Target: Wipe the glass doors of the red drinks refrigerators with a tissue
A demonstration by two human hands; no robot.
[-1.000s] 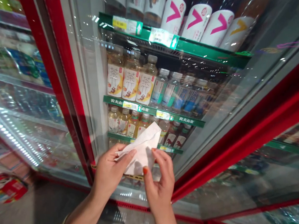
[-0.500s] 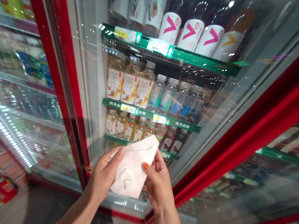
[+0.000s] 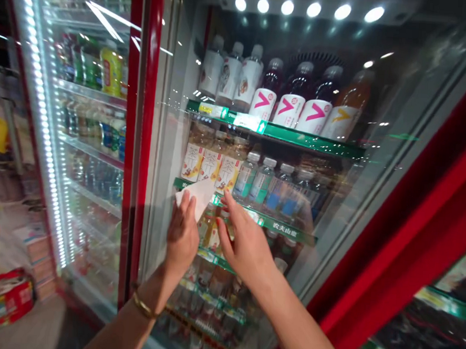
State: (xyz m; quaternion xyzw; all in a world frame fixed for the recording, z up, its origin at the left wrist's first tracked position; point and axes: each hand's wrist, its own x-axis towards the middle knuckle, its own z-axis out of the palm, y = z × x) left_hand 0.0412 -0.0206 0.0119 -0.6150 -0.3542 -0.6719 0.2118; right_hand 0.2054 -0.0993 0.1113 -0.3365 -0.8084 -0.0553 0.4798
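Note:
A folded white tissue (image 3: pixel 203 196) is in my left hand (image 3: pixel 182 232), the fingers lying over its lower left part. Tissue and hand are in front of the glass door of a drinks fridge; whether they touch the glass I cannot tell. Just right of the tissue, my right hand (image 3: pixel 247 236) is open, with thumb and forefinger apart and nothing between them. Behind the glass, tea bottles (image 3: pixel 192 161) with white and yellow labels stand on the middle shelf, partly hidden by the tissue.
Bottles with a pink V (image 3: pixel 288 110) stand on the upper shelf, above a green shelf strip (image 3: pixel 314 141). A red door frame (image 3: pixel 403 232) slants along the right. Another lit fridge (image 3: pixel 88 144) is at left. On the floor lies a red package (image 3: pixel 12 295).
My right hand has let go of the tissue, which now stays in my left hand. Both hands have moved higher over the door, and the view has tilted up to show the top shelf and lights.

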